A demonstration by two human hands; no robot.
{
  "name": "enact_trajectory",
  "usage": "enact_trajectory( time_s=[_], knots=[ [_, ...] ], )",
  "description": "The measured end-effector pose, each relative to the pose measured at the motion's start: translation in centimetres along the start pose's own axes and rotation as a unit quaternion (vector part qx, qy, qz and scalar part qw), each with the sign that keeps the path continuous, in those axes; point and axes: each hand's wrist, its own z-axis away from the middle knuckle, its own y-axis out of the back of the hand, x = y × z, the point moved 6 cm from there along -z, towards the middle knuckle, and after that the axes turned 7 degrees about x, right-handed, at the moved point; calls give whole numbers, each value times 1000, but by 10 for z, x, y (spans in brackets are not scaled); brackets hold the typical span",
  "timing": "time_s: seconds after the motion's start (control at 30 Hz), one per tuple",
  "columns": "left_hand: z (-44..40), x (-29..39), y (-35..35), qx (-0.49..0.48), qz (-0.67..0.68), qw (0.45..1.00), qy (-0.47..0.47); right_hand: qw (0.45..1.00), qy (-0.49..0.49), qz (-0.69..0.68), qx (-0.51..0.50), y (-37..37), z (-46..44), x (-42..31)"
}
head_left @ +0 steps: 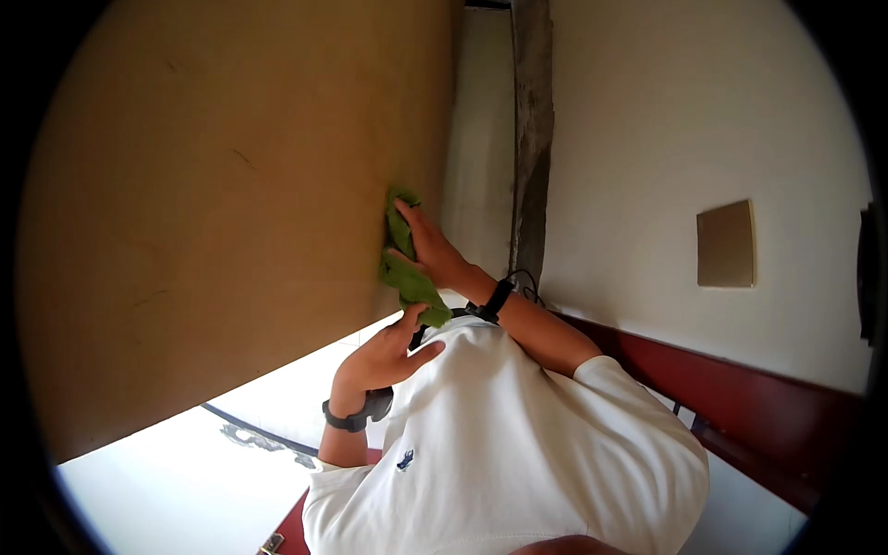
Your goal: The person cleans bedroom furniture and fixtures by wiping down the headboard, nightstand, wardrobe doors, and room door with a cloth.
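Green, crumpled fabric cloth (408, 277), probably light, limp and best gripped by its folds, is held at frame centre against a scratched tan panel (213, 203) by the loosely curled right hand (439, 253); its lower end is met by the half-open left hand (375, 359), grip unclear. Off-white wall (638, 139) is seen upper right.

The cloth (412, 278) is green, the panel (213, 203) tan, shirt (518, 435) white

Green cloth (407, 276) lies partly hidden under right hand (440, 254); brown panel (213, 213) runs off top edge; shirt emblem (405, 460) too small to make out.
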Motion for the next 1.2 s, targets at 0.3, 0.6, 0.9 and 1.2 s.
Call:
enact_trajectory(
  time_s=[0.3, 0.6, 0.9, 1.2],
  knots=[
    [45, 3, 55, -264, 169, 940, -132, 941, 333, 3, 54, 7, 13, -148],
    [49, -44, 81, -102, 143, 984, -25, 979, 175, 50, 96, -8, 56, -73],
    [67, -20, 121, 79, 319, 909, -256, 947, 257, 97, 166, 0, 35, -145],
    [58, -56, 85, 75, 227, 948, -208, 946, 227, 146, 180, -21, 62, -94]
  ],
)
